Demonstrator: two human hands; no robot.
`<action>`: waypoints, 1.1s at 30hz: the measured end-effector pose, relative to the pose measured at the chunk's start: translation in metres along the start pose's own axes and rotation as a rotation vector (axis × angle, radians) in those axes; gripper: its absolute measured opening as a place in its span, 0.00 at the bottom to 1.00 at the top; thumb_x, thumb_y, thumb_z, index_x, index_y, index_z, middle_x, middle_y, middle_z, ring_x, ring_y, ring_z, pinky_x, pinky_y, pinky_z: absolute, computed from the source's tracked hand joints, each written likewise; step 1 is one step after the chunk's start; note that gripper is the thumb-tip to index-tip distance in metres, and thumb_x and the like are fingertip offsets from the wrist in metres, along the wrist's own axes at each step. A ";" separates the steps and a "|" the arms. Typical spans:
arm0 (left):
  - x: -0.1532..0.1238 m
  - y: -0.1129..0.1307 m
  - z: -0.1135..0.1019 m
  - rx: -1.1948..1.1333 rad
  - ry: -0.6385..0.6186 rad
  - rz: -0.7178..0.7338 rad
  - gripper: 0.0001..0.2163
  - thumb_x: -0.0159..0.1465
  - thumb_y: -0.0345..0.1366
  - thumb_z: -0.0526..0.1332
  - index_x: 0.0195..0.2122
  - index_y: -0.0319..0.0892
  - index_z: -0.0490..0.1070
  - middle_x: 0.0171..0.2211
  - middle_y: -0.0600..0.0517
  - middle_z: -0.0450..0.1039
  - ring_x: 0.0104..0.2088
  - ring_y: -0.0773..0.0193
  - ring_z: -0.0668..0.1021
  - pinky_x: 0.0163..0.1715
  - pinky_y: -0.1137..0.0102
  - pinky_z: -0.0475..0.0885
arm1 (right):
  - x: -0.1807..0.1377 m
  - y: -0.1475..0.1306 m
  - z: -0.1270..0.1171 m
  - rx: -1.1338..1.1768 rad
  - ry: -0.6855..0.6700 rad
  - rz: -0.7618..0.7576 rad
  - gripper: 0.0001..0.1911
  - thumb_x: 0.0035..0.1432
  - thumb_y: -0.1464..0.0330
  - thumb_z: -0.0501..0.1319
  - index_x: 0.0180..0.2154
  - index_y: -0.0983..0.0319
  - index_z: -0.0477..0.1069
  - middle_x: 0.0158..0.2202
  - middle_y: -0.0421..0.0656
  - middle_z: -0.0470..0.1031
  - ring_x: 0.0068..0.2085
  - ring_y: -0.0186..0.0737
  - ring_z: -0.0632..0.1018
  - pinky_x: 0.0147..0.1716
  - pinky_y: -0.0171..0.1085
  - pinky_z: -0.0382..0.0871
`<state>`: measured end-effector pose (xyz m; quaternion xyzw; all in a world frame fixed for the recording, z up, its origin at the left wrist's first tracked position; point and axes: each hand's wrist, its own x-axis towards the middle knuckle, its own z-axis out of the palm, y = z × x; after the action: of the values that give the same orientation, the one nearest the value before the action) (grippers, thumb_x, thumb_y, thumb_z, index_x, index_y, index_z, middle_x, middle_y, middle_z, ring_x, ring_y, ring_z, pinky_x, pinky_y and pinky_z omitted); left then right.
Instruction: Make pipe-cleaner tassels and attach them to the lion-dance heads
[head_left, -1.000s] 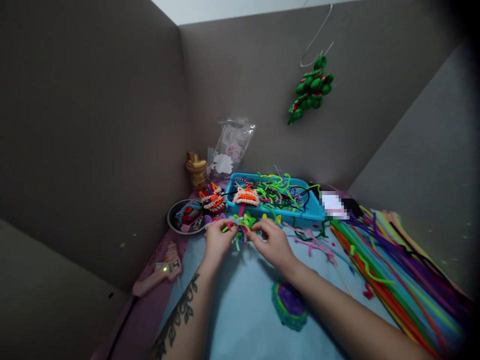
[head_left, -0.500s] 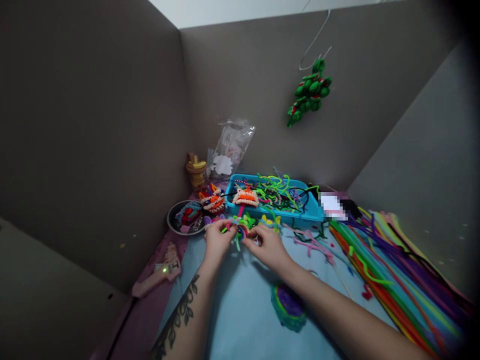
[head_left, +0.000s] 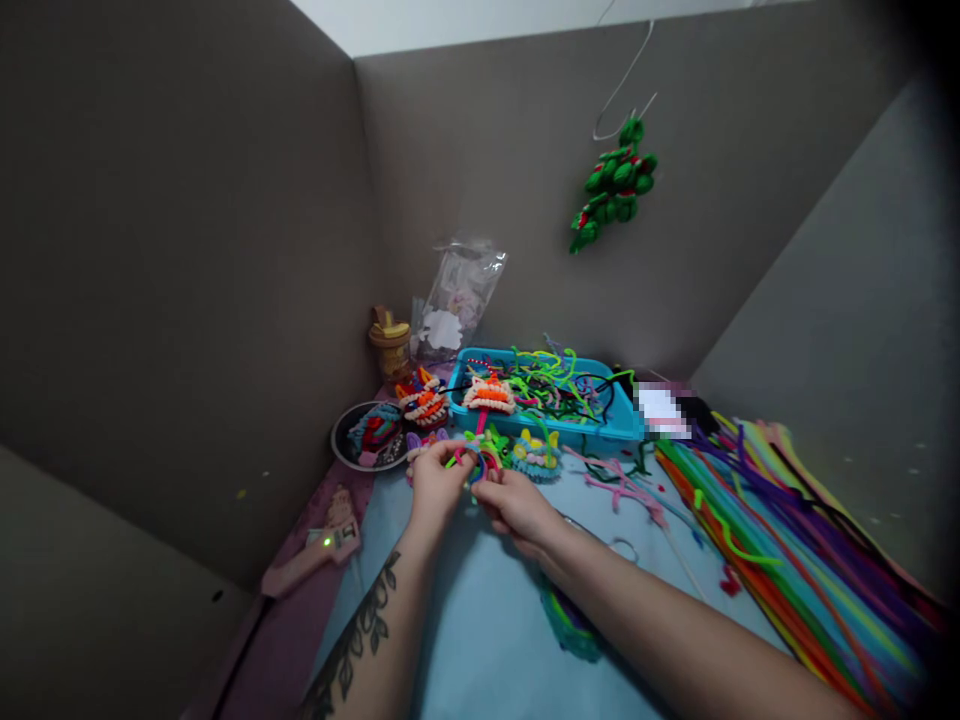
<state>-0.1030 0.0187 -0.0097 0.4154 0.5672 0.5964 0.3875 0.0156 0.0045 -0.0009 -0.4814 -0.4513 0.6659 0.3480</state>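
My left hand (head_left: 435,486) and my right hand (head_left: 514,503) meet over a small multicoloured pipe-cleaner piece (head_left: 482,453) on the light blue table cover (head_left: 480,620). Both hands pinch it, fingers curled, with green and pink ends sticking up between them. A little blue and yellow pipe-cleaner figure (head_left: 535,452) lies just right of the hands. Under my right forearm lies a round green and purple woven piece (head_left: 564,618), partly hidden.
A blue tray (head_left: 619,425) of tangled pipe cleaners stands behind. Long coloured pipe cleaners (head_left: 787,545) lie in a heap at right. A dark bowl (head_left: 370,437), a pink glue gun (head_left: 311,555) with a green light, a clear bag (head_left: 457,295) and a hanging green ornament (head_left: 615,185) are around.
My right hand has slid left and closer to my left hand, uncovering the blue and yellow figure. My right forearm now covers more of the woven round piece.
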 end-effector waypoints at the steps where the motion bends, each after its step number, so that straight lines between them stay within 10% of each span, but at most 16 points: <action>1: 0.000 -0.001 0.000 -0.003 0.000 -0.002 0.10 0.45 0.34 0.68 0.29 0.37 0.78 0.24 0.50 0.77 0.26 0.64 0.75 0.28 0.72 0.68 | 0.000 -0.001 -0.001 0.004 0.005 0.004 0.12 0.37 0.65 0.61 0.19 0.59 0.56 0.12 0.28 0.51 0.14 0.24 0.50 0.12 0.28 0.38; 12: 0.006 -0.011 -0.004 -0.053 -0.074 -0.009 0.13 0.46 0.39 0.69 0.31 0.37 0.77 0.22 0.51 0.74 0.21 0.68 0.72 0.22 0.74 0.65 | 0.004 -0.008 -0.026 -0.093 0.113 -0.104 0.05 0.39 0.66 0.58 0.20 0.60 0.63 0.14 0.32 0.58 0.15 0.28 0.57 0.12 0.28 0.45; 17: 0.004 -0.004 -0.001 -0.029 -0.121 0.038 0.09 0.45 0.36 0.68 0.27 0.38 0.77 0.24 0.49 0.77 0.25 0.64 0.75 0.27 0.72 0.68 | 0.002 -0.035 -0.035 -0.303 0.239 -0.464 0.11 0.46 0.70 0.59 0.36 0.60 0.72 0.35 0.42 0.73 0.35 0.38 0.73 0.31 0.35 0.68; 21: 0.001 0.002 -0.001 -0.003 -0.132 0.082 0.07 0.46 0.34 0.67 0.28 0.39 0.78 0.27 0.49 0.78 0.29 0.62 0.76 0.31 0.70 0.69 | 0.001 -0.041 -0.031 -0.821 0.177 -0.934 0.15 0.50 0.76 0.56 0.39 0.60 0.73 0.41 0.47 0.74 0.45 0.45 0.73 0.45 0.43 0.67; 33: 0.003 -0.009 0.001 -0.097 -0.090 -0.003 0.12 0.48 0.41 0.67 0.29 0.38 0.76 0.20 0.54 0.71 0.21 0.69 0.69 0.23 0.74 0.63 | 0.001 -0.019 -0.026 -0.969 0.310 -1.110 0.09 0.59 0.74 0.55 0.32 0.61 0.73 0.37 0.47 0.75 0.40 0.43 0.73 0.41 0.40 0.66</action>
<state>-0.1030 0.0220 -0.0186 0.4215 0.5202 0.6033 0.4332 0.0412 0.0189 0.0129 -0.3707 -0.8159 0.0442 0.4415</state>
